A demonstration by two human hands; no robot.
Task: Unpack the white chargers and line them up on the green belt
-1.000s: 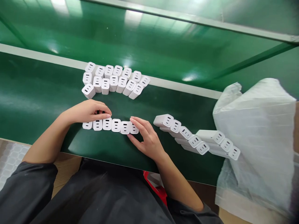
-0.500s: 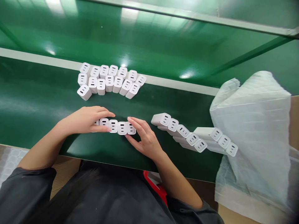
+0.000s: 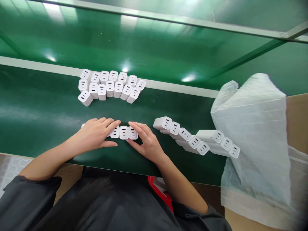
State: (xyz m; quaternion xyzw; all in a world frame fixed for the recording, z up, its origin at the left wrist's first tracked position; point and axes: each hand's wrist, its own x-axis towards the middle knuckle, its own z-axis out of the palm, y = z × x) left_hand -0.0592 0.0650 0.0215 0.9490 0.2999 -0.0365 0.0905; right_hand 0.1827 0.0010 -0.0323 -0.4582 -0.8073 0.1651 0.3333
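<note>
A short row of white wall chargers with dark port slots lies in front of me, and three of its chargers (image 3: 124,132) show between my hands. Over the row's left part spreads my left hand (image 3: 97,133), its fingers reaching along the far side and its thumb stretched out apart on the near side. It hides several chargers, and one corner peeks out at its left. At the right end, my right hand (image 3: 148,142) has its fingers behind and its thumb in front of the last charger (image 3: 133,133).
Farther back stand two uneven rows of chargers (image 3: 110,88) near a white strip (image 3: 168,87). To the right, chargers lie in a slanting line (image 3: 184,134), with another group (image 3: 218,136) beside white wrapping (image 3: 252,128). A green panel (image 3: 149,45) rises behind the green table (image 3: 36,106).
My left hand has shifted left and down over the row, its thumb coming off the chargers' front. My right hand stays at the right end. The view has shifted slightly.
</note>
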